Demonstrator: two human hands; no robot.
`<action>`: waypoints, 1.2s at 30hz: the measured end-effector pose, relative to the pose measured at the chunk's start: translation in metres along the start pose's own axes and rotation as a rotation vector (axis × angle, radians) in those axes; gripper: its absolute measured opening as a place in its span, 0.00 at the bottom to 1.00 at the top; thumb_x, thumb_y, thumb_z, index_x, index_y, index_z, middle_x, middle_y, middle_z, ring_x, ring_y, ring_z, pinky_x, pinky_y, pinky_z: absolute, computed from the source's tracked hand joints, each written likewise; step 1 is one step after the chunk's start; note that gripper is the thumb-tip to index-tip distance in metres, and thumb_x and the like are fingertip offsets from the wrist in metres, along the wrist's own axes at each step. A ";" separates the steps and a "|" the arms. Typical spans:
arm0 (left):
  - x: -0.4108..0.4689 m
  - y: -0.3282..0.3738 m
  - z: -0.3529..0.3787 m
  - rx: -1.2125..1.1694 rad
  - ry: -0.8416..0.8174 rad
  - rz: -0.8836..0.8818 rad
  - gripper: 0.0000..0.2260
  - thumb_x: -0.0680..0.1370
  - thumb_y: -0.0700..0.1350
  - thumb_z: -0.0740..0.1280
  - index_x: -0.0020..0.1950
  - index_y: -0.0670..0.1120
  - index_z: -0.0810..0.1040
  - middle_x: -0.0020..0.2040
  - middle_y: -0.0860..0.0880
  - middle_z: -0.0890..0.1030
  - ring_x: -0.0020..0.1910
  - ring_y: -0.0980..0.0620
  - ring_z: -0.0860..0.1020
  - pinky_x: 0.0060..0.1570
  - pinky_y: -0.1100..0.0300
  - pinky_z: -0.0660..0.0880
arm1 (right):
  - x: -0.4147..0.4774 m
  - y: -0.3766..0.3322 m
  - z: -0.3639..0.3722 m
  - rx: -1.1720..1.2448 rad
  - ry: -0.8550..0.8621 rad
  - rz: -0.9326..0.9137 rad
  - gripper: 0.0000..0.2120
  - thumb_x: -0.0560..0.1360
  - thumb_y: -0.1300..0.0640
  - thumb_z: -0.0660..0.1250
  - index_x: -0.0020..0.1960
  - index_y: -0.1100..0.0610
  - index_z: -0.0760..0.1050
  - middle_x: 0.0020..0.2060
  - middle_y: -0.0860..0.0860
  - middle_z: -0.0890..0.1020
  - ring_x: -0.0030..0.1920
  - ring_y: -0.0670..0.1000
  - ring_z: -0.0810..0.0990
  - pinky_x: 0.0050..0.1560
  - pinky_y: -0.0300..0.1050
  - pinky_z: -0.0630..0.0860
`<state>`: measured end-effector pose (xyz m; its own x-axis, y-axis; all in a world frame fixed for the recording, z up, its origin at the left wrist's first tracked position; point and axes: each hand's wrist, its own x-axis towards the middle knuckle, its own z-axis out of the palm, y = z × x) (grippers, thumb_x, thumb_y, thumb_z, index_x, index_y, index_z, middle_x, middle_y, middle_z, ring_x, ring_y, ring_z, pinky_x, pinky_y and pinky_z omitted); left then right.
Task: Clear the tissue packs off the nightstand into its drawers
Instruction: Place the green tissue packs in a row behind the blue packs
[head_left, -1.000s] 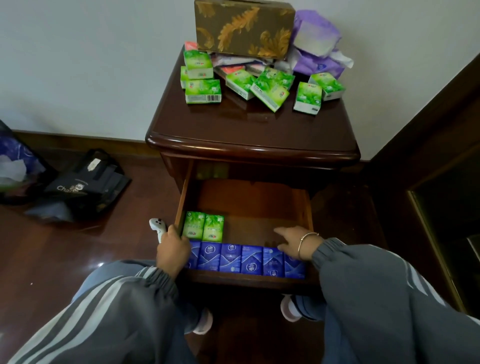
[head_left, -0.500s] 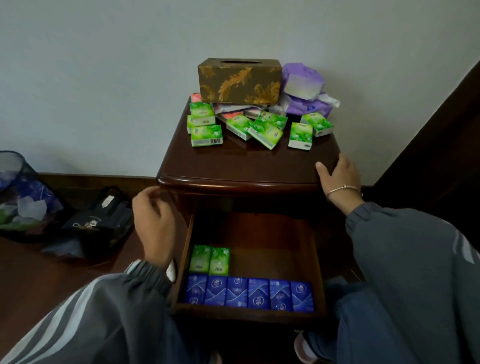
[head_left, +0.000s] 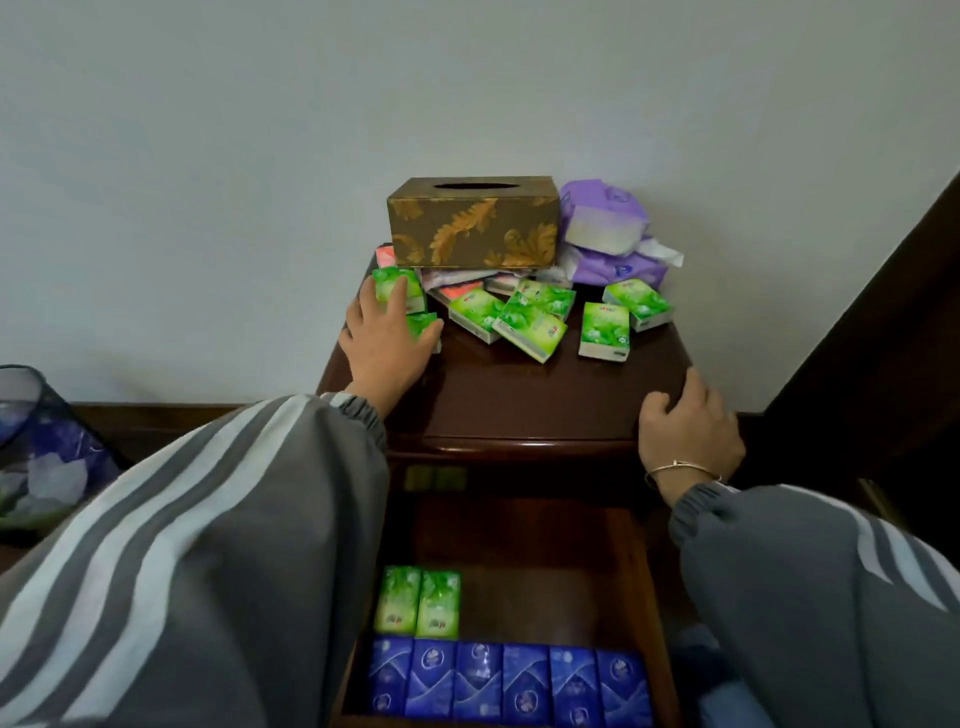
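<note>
Left grip (head_left: 387, 338): I see my fingers spread over two green tissue packs (head_left: 399, 287) at the nightstand's (head_left: 509, 400) back-left corner.
Right grip (head_left: 688, 434): loosely curled, resting empty on the front-right edge.
Other green packs (head_left: 530, 325): scattered before the tissue box (head_left: 472, 223).
Drawer (head_left: 550, 545): open, with blue packs (head_left: 511, 683) in a row and two green behind.

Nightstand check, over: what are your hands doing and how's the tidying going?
Left hand closing on green packs at the nightstand's back left. Right hand resting on its right front corner, empty. More green packs on top; drawer open, path unobstructed.
</note>
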<state>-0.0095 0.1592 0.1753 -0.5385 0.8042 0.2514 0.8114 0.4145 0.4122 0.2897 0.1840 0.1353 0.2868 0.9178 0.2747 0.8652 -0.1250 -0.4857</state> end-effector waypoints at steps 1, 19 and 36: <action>0.005 -0.001 0.003 0.014 -0.011 -0.001 0.32 0.75 0.63 0.61 0.76 0.54 0.57 0.78 0.44 0.53 0.75 0.38 0.54 0.68 0.36 0.57 | 0.000 0.001 0.002 -0.002 0.008 0.000 0.26 0.73 0.52 0.59 0.70 0.57 0.66 0.62 0.61 0.75 0.58 0.65 0.74 0.52 0.55 0.72; -0.024 -0.003 -0.017 -0.140 0.091 0.076 0.19 0.74 0.50 0.70 0.57 0.41 0.70 0.65 0.40 0.68 0.57 0.39 0.75 0.54 0.47 0.75 | -0.003 -0.001 0.000 0.031 0.005 0.019 0.26 0.72 0.52 0.58 0.70 0.57 0.67 0.63 0.60 0.75 0.59 0.64 0.74 0.54 0.56 0.72; -0.026 -0.049 -0.083 -0.543 -0.244 0.067 0.31 0.71 0.33 0.69 0.71 0.48 0.65 0.59 0.47 0.75 0.45 0.60 0.78 0.37 0.72 0.73 | -0.003 -0.002 -0.003 0.049 0.008 0.019 0.26 0.72 0.53 0.58 0.69 0.58 0.68 0.63 0.60 0.75 0.59 0.64 0.74 0.55 0.57 0.71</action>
<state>-0.0543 0.0825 0.2217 -0.3701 0.9224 0.1107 0.5751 0.1339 0.8070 0.2878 0.1803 0.1380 0.3061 0.9124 0.2717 0.8385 -0.1232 -0.5307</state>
